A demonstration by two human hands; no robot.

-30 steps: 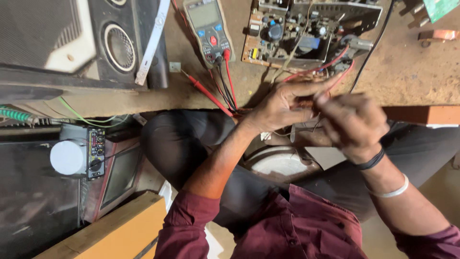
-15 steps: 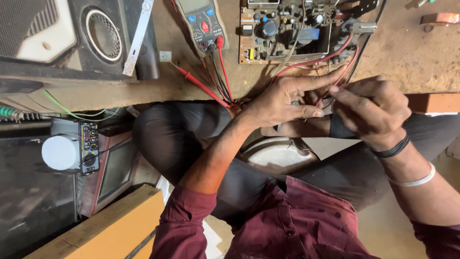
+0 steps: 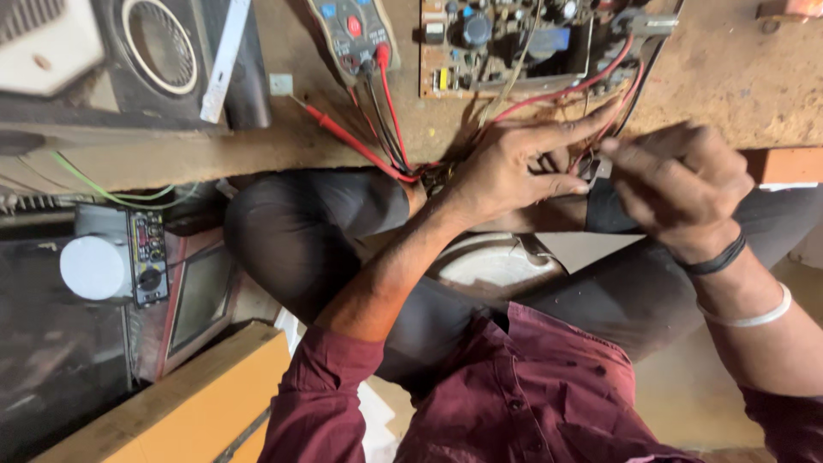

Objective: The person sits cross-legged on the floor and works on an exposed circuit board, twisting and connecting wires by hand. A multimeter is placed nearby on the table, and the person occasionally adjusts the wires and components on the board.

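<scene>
My left hand point(image 3: 513, 167) lies at the front edge of the wooden bench point(image 3: 729, 77), fingers spread over a bundle of red wires point(image 3: 576, 88) that runs up to a brown circuit board point(image 3: 523, 43). Its middle finger reaches a small pale connector point(image 3: 597, 168). My right hand point(image 3: 677, 184), with a dark band and a white bangle on the wrist, pinches that connector from the right. A multimeter point(image 3: 353, 30) lies left of the board. Its red and black leads point(image 3: 386, 111) run down towards my left wrist.
A speaker box point(image 3: 154, 51) and a white strip point(image 3: 225, 60) sit on the bench at the upper left. Below the bench are a white round-capped device point(image 3: 94, 266), a small control panel point(image 3: 147, 257), an old screen point(image 3: 201, 300) and a yellow wooden plank point(image 3: 197, 403).
The view has tilted, so the bench items sit higher in frame. My right hand has drifted right and a little apart from my left, which stays on the wires.
</scene>
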